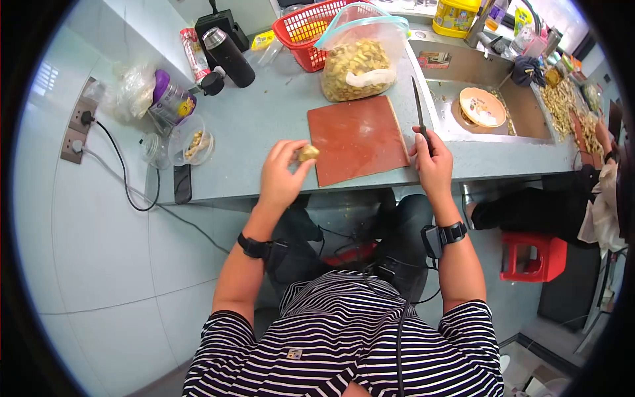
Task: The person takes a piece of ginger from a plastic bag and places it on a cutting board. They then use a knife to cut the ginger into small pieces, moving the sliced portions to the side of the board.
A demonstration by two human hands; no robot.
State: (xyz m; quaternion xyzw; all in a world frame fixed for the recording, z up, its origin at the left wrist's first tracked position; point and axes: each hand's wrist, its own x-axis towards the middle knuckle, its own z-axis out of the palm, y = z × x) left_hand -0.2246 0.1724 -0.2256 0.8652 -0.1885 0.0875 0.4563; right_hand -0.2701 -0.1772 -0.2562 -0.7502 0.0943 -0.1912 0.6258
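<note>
My left hand pinches a small yellow-brown lump, perhaps a mushroom or a root piece, at the left edge of a reddish-brown cutting board. My right hand is closed around the black handle of a knife. Its blade points away from me, just right of the board, and does not touch the lump. Behind the board stands a zip bag filled with cut yellow-brown pieces.
Left on the counter are a clear tub, a phone and a black thermos. A red basket stands behind. At right, a sink holds a bowl; another person's hand works beyond it, near a red stool.
</note>
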